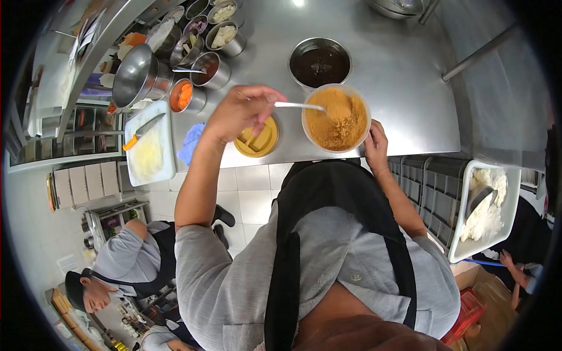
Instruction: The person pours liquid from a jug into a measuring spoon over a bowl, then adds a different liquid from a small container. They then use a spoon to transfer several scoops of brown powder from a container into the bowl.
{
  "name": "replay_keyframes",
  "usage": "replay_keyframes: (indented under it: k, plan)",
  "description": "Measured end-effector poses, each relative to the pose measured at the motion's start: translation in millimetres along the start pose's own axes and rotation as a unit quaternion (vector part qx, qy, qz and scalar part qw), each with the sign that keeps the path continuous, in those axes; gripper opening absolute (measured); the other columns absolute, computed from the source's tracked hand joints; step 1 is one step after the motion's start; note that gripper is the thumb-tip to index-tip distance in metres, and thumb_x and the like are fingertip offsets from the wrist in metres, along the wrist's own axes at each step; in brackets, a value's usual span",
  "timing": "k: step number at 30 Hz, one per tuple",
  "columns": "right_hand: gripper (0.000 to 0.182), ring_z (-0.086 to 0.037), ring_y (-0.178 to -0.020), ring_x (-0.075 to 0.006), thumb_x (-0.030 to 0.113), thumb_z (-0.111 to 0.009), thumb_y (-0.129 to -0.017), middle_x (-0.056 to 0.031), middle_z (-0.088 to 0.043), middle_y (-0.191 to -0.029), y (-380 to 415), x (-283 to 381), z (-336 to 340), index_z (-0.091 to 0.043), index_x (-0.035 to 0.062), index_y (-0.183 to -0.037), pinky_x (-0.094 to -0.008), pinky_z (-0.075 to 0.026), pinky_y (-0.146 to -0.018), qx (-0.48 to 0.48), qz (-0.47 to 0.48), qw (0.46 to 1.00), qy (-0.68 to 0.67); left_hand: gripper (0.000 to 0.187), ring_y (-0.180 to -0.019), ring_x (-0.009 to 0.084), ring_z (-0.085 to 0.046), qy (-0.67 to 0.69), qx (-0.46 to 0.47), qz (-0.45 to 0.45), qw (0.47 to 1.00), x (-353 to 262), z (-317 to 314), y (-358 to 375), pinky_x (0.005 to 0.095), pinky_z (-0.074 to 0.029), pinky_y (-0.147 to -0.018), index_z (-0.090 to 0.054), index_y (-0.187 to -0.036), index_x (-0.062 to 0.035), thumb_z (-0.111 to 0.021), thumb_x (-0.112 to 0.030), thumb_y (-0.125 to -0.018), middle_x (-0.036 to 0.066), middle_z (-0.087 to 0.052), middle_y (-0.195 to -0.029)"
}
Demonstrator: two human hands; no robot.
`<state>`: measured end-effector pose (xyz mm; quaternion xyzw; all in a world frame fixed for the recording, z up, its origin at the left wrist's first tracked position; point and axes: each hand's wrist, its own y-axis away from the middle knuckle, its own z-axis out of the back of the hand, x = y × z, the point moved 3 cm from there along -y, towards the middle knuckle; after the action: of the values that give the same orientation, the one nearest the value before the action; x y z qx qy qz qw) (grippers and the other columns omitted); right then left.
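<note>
My left hand [249, 111] is closed on the handle of a metal spoon [295, 105]. The spoon's bowl end reaches into orange-brown powder [328, 126] inside a round plastic tub [305, 131]. Against the tub's right side, my right hand [376, 143] grips its wall, some of the fingers hidden. Just beyond the tub stands a steel bowl [291, 70] of dark brown sauce or paste [319, 63]. A yellow lid [257, 143] lies below my left hand at the counter's front edge.
On the steel counter [263, 52], steel containers with cut vegetables [225, 36] and a red-brown sauce [205, 70] cluster at left. A knife [146, 130] rests on a white cutting board [167, 152] beside a blue cloth [190, 143]. A white bin [456, 234] stands right; a co-worker [132, 257] is at lower left.
</note>
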<state>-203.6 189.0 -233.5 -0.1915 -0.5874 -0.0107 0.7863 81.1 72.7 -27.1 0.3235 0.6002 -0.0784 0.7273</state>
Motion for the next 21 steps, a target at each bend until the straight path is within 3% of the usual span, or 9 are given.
replay_keyframes:
  k: [4, 5, 6, 8, 9, 12, 15, 21]
  plan:
    - [0.028, -0.057, -0.106, -0.0279, 0.018, -0.059, -0.091, -0.0172, -0.060, -0.113, 0.1, 0.5, 0.2, -0.061, -0.0046, -0.108, -0.0352, -0.044, -0.093, -0.003, 0.004, 1.000, 0.002, 0.021, -0.043, 0.0069, -0.046, -0.060, -0.113, -0.085, 0.988, -35.1, 16.5, -7.4, 0.0212, -0.036, -0.041, -0.067, -0.099, 0.0022, -0.053, -0.012, -0.093, -0.001, -0.047, -0.056]
    - [0.028, -0.057, -0.106, -0.0278, 0.018, -0.059, -0.091, -0.0172, -0.060, -0.113, 0.5, -0.7, 0.3, -0.061, -0.0045, -0.108, -0.0352, -0.044, -0.093, -0.004, 0.006, 1.000, 0.003, 0.022, -0.050, 0.0171, -0.056, -0.110, -0.129, -0.101, 0.980, -36.3, 17.0, -15.7, 0.0269, -0.046, -0.049, -0.066, -0.099, 0.0028, -0.053, -0.013, -0.093, 0.006, -0.058, -0.063]
    - [0.028, -0.057, -0.106, -0.0278, 0.018, -0.059, -0.091, -0.0171, -0.060, -0.113, 0.9, -1.2, -0.3, -0.061, -0.0045, -0.108, -0.0351, -0.044, -0.093, -0.005, 0.006, 1.000, 0.004, 0.021, -0.056, 0.0188, -0.059, -0.240, -0.149, -0.219, 0.934, -32.2, 14.4, -27.7, 0.0277, -0.047, -0.054, -0.066, -0.102, 0.0025, -0.054, -0.013, -0.093, 0.009, -0.061, -0.069]
    - [0.028, -0.057, -0.106, -0.0282, 0.018, -0.059, -0.090, -0.0172, -0.060, -0.113, 2.3, -1.6, 0.1, -0.061, -0.0042, -0.108, -0.0353, -0.044, -0.093, -0.001, 0.004, 1.000, 0.004, 0.023, -0.068, 0.0220, -0.063, -0.471, -0.177, -0.425, 0.753, -11.1, -1.9, -44.7, 0.0291, -0.051, -0.065, -0.065, -0.108, 0.0017, -0.056, -0.013, -0.092, 0.013, -0.066, -0.080]
    - [0.028, -0.057, -0.106, -0.0284, 0.017, -0.059, -0.090, -0.0172, -0.060, -0.113, 0.8, -1.4, 0.6, -0.061, -0.0040, -0.108, -0.0354, -0.044, -0.093, 0.000, 0.004, 1.000, 0.004, 0.022, -0.090, 0.0309, -0.066, -0.475, -0.165, -0.373, 0.780, -16.4, -10.2, -37.1, 0.0352, -0.052, -0.079, -0.063, -0.109, 0.0004, -0.057, -0.009, -0.091, 0.018, -0.068, -0.100]
    - [0.028, -0.057, -0.106, -0.0291, 0.017, -0.059, -0.090, -0.0175, -0.060, -0.112, 0.1, 1.4, 2.7, -0.061, -0.0036, -0.108, -0.0358, -0.044, -0.094, -0.001, 0.018, 1.000, 0.014, 0.021, -0.092, 0.0344, -0.065, -0.391, -0.174, -0.314, 0.847, -43.5, -31.3, 10.1, 0.0380, -0.052, -0.079, -0.064, -0.107, -0.0001, -0.059, -0.005, -0.088, 0.018, -0.067, -0.105]
    - [0.028, -0.057, -0.106, -0.0293, 0.017, -0.059, -0.090, -0.0174, -0.060, -0.111, 1.4, -0.5, 4.1, -0.061, -0.0036, -0.108, -0.0363, -0.044, -0.094, -0.003, 0.007, 1.000, 0.005, 0.024, -0.086, 0.0330, -0.066, -0.544, -0.078, -0.348, 0.760, -41.0, -47.9, 43.2, 0.0373, -0.053, -0.076, -0.062, -0.108, 0.0032, -0.058, -0.005, -0.086, 0.019, -0.066, -0.101]
    - [0.030, -0.057, -0.106, -0.0283, 0.021, -0.060, -0.090, -0.0167, -0.060, -0.112, -0.6, -1.9, 0.9, -0.062, -0.0035, -0.108, -0.0357, -0.044, -0.093, -0.004, 0.003, 1.000, -0.007, 0.028, -0.077, 0.0296, -0.064, -0.623, 0.036, -0.290, 0.726, 8.3, -92.5, 27.0, 0.0379, -0.052, -0.067, -0.055, -0.106, 0.0059, -0.054, -0.005, -0.080, 0.014, -0.062, -0.080]
